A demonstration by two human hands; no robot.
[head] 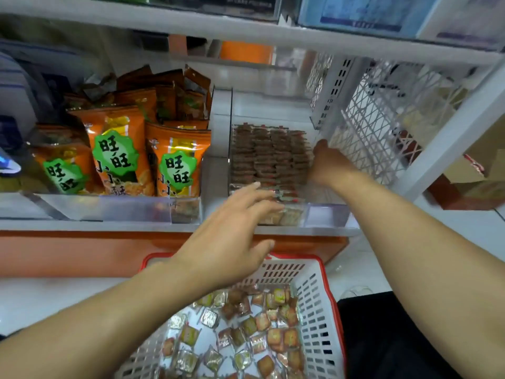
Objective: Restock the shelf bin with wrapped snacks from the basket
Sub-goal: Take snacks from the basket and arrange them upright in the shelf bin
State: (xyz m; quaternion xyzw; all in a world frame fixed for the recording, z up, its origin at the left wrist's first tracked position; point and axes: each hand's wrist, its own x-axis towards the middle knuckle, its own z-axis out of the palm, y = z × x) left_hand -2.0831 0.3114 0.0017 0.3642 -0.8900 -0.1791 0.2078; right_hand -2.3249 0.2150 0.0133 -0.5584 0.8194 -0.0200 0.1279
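In the middle of the frame a clear shelf bin sits on the white shelf, already packed with neat rows of small brown wrapped snacks standing on edge. The right hand reaches in from the lower right and lies against the right side of those rows; its fingers are turned away behind the packets, so I cannot tell whether they are holding anything. The left hand comes up from the lower left with fingers spread wide and straight, nothing in it, its fingertips over the front edge of the bin and the loose packets lying there.

Below, at the bottom centre of the frame, stands the basket, white slatted plastic with a red rim, and its floor is scattered with more loose snacks in clear and silvery wrappers, lying every which way. The left forearm crosses over the basket's left side.

To the left of the bin, orange snack bags with green labels stand upright in another clear tray. A white lattice panel closes off the shelf at the upper right.
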